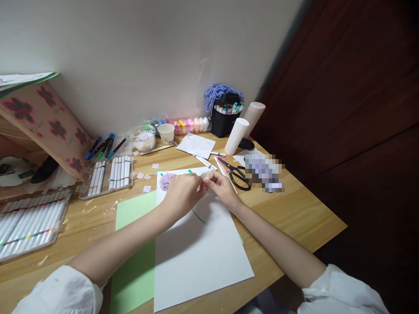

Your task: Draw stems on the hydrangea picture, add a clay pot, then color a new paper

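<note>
My left hand (183, 192) and my right hand (224, 188) meet above the upper part of a white sheet of paper (206, 253). Both have their fingers pinched together. A small pale, crinkled piece (205, 175) shows between the fingertips; its exact kind cannot be made out. Left of the hands, a cluster of pink and lilac bits (166, 181) forms a round bloom on the sheet. A thin green line (199, 216) curves out below my left hand. Partly under the white paper lies a green sheet (134, 266).
Black-handled scissors (240, 179) and loose markers lie right of the paper. Behind stand a paper cup (166, 133), a bowl of scraps (144, 140), a black marker case (224, 120) and a white cylinder (237, 136). Marker trays (32, 222) and paper scraps are at left.
</note>
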Tool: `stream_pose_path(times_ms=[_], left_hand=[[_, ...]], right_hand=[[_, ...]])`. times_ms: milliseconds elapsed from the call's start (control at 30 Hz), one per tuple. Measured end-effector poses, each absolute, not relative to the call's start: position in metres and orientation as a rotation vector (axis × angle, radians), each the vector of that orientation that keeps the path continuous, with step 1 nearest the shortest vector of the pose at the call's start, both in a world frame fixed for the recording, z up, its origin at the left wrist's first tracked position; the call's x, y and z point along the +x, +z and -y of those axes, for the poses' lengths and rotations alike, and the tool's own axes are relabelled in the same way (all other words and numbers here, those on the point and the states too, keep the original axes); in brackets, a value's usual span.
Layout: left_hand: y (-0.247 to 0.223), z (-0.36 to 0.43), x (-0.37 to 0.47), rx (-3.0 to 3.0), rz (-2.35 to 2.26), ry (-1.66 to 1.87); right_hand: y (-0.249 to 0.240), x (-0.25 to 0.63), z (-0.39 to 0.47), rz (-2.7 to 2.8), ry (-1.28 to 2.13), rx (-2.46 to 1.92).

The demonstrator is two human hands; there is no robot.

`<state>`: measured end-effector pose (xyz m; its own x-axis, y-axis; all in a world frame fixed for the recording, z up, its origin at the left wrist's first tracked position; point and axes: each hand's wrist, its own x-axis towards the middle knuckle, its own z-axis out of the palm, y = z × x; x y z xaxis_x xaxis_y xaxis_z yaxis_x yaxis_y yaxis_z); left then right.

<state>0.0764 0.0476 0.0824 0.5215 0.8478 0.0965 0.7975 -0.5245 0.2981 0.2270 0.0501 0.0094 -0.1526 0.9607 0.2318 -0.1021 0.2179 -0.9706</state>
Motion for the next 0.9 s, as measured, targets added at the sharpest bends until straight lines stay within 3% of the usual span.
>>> stream_pose_path(times_ms=[100,333,500,733,900], left_hand=[[0.081,-0.048,0.079,2.569,-1.510,0.311],[0.082,-0.066,0.071,2.313,-1.562,0.686],[0.066,-0.062,0.078,2.574,-1.358,0.855],[0.062,-0.081,0.071,2.614,-0.831,0.723],[0.066,-0.088,0.066,2.490,-0.869,0.461]], right_hand=[[0.013,0.227,-0.049,1.412,1.155,-0.902],[0.020,0.230,-0.044,1.407,1.012,-1.089],[0.013,0.232,-0.046,1.424,0.837,-1.272],[0.022,0.251,-0.055,1.465,0.976,-1.135],[0.031,0.257,-0.052,1.448,1.060,-1.118]])
